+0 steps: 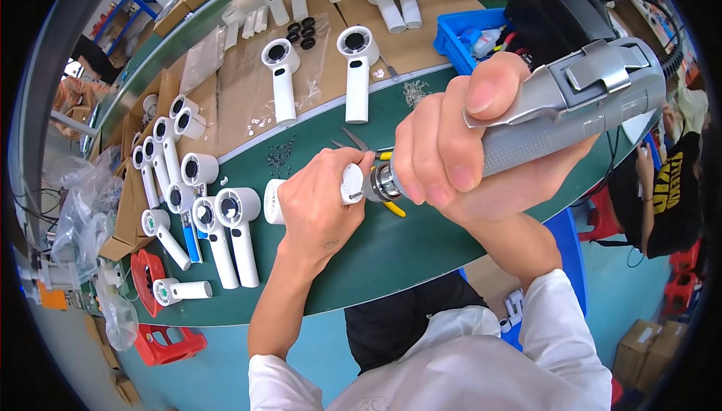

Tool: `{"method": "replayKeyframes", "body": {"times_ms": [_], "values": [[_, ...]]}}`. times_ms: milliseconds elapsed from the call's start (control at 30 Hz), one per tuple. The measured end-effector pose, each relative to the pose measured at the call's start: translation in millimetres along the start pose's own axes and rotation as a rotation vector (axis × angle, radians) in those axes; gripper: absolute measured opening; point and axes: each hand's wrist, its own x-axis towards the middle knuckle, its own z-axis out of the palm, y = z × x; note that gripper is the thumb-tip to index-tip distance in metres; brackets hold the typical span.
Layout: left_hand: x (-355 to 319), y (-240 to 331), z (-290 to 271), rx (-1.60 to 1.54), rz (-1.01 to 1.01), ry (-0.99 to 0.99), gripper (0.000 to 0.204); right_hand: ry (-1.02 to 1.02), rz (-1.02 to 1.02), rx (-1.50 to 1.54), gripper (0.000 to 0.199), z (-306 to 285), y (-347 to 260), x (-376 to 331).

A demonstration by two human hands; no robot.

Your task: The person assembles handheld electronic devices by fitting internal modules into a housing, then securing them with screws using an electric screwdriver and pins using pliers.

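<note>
In my right hand [481, 136] is a grey electric screwdriver [556, 110], its long lever under my fingers. The tool lies sideways, with its metal nose [382, 184] pointing left at the end of a white handheld fan [275, 202]. My left hand [323, 193] is wrapped round that fan and covers most of its middle. A round white end face shows beside the nose; whether the bit touches it I cannot tell. Just behind the nose, pliers with yellow grips [394, 208] lie on the green table [331, 294], partly hidden by my hands.
White fans [241, 238] stand and lie at the left beside a red basket [147, 279]. Small dark screws [280, 157] lie beyond my left hand, silvery ones [416, 93] further right. A blue bin [451, 35] sits at the back. At the right is another person [654, 193].
</note>
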Motion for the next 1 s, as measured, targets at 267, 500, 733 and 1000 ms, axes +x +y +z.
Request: {"method": "replayKeyframes", "body": {"times_ms": [267, 500, 733, 1000], "values": [[0.0, -3.6, 0.7, -0.02, -0.02, 0.003, 0.02, 0.09, -0.038, 0.054, 0.071, -1.7, 6.9, 0.7], [4.1, -2.1, -15.1, -0.214, -0.252, 0.044, 0.013, 0.228, -0.159, 0.006, 0.076, -9.3, -4.9, 5.2], [7.2, 22.5, -32.0, -0.772, -0.617, -0.123, 0.008, 0.301, -0.137, 0.067, 0.085, -3.4, -1.5, -0.1], [18.5, 42.9, -68.9, -0.37, -0.35, 0.021, 0.018, 0.589, -0.111, 0.23, 0.044, -19.0, -84.7, -20.4]]}}
